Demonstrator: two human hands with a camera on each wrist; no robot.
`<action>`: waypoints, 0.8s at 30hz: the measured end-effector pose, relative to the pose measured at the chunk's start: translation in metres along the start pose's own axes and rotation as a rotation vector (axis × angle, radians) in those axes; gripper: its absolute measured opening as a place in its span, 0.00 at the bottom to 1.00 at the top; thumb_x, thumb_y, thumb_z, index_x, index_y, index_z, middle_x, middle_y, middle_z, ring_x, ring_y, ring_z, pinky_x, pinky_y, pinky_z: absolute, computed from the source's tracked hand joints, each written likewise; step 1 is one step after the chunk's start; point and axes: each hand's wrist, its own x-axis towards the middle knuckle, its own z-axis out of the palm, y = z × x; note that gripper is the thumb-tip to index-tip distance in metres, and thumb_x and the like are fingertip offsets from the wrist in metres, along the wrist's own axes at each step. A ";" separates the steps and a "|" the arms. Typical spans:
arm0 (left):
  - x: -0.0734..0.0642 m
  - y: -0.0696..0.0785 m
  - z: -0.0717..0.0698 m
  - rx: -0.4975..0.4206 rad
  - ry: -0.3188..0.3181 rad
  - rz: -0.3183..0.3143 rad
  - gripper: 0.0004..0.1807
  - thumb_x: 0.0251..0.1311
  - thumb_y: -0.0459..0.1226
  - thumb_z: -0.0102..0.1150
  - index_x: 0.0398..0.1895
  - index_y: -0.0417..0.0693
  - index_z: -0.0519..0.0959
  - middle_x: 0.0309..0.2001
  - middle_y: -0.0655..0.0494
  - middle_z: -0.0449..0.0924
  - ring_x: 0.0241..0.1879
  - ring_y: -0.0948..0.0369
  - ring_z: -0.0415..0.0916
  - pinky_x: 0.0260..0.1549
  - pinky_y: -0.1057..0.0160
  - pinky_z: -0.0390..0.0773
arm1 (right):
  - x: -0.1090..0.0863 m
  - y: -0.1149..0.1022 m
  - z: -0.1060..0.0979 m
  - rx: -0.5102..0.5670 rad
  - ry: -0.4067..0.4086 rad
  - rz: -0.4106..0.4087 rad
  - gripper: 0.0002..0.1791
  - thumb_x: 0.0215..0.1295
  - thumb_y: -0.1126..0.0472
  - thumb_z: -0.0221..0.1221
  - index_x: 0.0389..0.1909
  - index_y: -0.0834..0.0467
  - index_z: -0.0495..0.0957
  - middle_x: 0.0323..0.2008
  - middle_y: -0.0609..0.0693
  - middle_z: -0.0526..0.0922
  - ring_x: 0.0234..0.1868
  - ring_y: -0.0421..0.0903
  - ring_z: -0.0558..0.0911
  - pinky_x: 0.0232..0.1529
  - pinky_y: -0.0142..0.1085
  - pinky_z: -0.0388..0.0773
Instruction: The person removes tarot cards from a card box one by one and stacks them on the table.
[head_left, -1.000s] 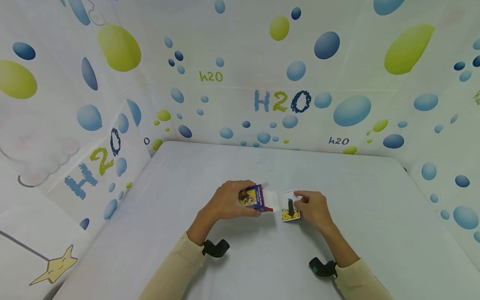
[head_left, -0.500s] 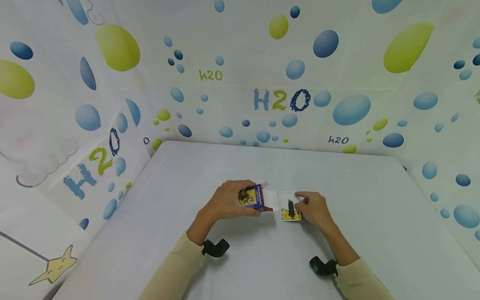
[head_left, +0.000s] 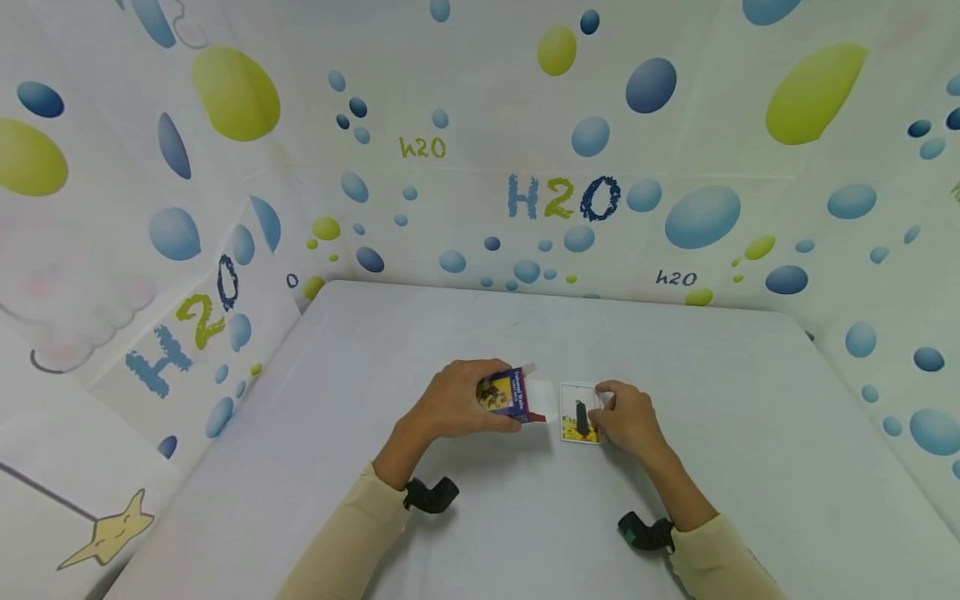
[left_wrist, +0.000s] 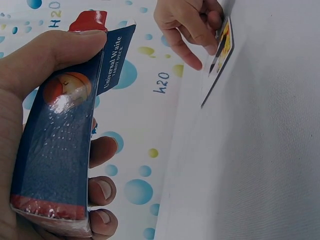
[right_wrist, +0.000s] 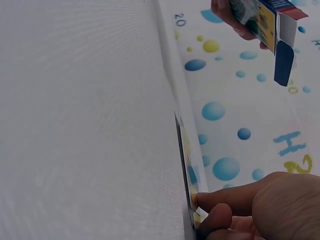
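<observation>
My left hand (head_left: 461, 400) grips a blue tarot deck box (left_wrist: 60, 135), thumb on one side and fingers on the other. Its red-edged end is unfolded, with a flap (right_wrist: 284, 62) sticking out toward the right in the head view. Just right of the box, a white-bordered tarot card (head_left: 579, 425) with a dark figure on a yellow ground lies flat on the table, picture up. My right hand (head_left: 628, 417) is at the card's right edge, fingertips touching its face with thumb and index finger apart. Part of that edge is hidden under the fingers.
A white cloth covers the table (head_left: 420, 333). Behind and beside it hang white curtains (head_left: 480, 192) printed with blue and green drops and H2O lettering. A black wrist camera (head_left: 431, 496) sits on the left wrist, another (head_left: 645, 533) on the right.
The card, slightly tilted a second ago, now lies flat. My right hand's index fingertip has slid a little to the right along it. My left hand and the box have stayed put.
</observation>
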 end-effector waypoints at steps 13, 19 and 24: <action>-0.001 0.000 0.001 -0.005 -0.007 -0.003 0.41 0.40 0.60 0.76 0.61 0.58 0.79 0.47 0.63 0.83 0.44 0.62 0.74 0.42 0.59 0.77 | 0.000 0.005 -0.003 0.081 -0.055 0.043 0.27 0.61 0.65 0.65 0.60 0.70 0.73 0.20 0.51 0.79 0.18 0.44 0.76 0.20 0.35 0.72; -0.001 -0.001 0.001 -0.006 -0.009 -0.005 0.42 0.40 0.61 0.76 0.62 0.58 0.79 0.47 0.63 0.83 0.44 0.62 0.74 0.42 0.60 0.77 | 0.002 0.008 -0.002 0.106 -0.053 0.044 0.25 0.63 0.66 0.64 0.60 0.69 0.74 0.21 0.52 0.79 0.17 0.43 0.76 0.19 0.34 0.73; -0.001 -0.002 0.002 -0.009 -0.008 -0.009 0.42 0.40 0.61 0.76 0.62 0.57 0.79 0.48 0.62 0.83 0.45 0.61 0.74 0.43 0.58 0.77 | 0.003 0.011 -0.001 0.117 -0.055 0.032 0.24 0.64 0.66 0.63 0.60 0.69 0.75 0.19 0.51 0.79 0.15 0.42 0.75 0.18 0.32 0.74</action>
